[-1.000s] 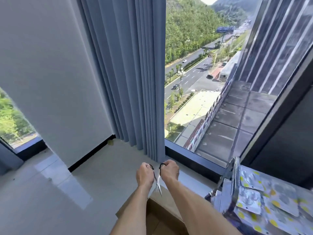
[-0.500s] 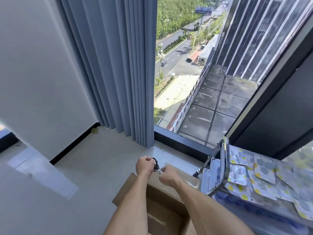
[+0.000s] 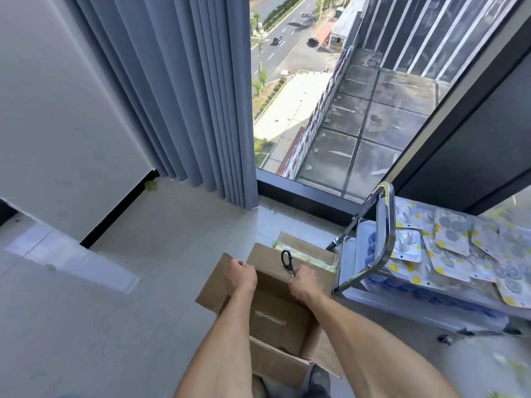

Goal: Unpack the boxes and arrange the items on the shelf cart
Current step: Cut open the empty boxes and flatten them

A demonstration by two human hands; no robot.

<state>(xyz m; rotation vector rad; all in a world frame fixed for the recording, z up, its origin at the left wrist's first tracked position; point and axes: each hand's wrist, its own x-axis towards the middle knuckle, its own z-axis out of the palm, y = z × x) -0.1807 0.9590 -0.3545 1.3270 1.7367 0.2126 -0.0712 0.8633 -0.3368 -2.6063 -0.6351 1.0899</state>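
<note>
Looking down: we stand over a box on a pale floor (image 3: 149, 248), beside a tall window (image 3: 339, 110) with a grey curtain (image 3: 178, 90) drawn to one side.

Shelf cart (image 3: 383, 225): it is parked just to our right, its chrome handle turned toward us; we judge it sits that near so items need only a short carry from box to shelf.

Packets (image 3: 454, 239): flat white-and-yellow blister packs already cover the cart's top shelf, overlapping loosely, so part of the unpacking looks done.

Open box (image 3: 275, 320): brown cardboard at our feet, flaps spread; the inside that shows is bare cardboard with a strip of tape.

Taped box (image 3: 307, 251): a second box lies just beyond the open one, its top sealed with glossy tape; this is likely the one to cut next.

Left hand (image 3: 242, 275): fingers curled over the far edge of the open box's flap, gripping it, probably to keep the cardboard steady.

Right hand (image 3: 304, 284): fist wrapped round the scissors at the blade end, the blades hidden inside it.

Scissors (image 3: 286, 261): small, black loops pointing up and away, over the seam between the two boxes; held like this they cannot cut, so we would need to regrip first.
</note>
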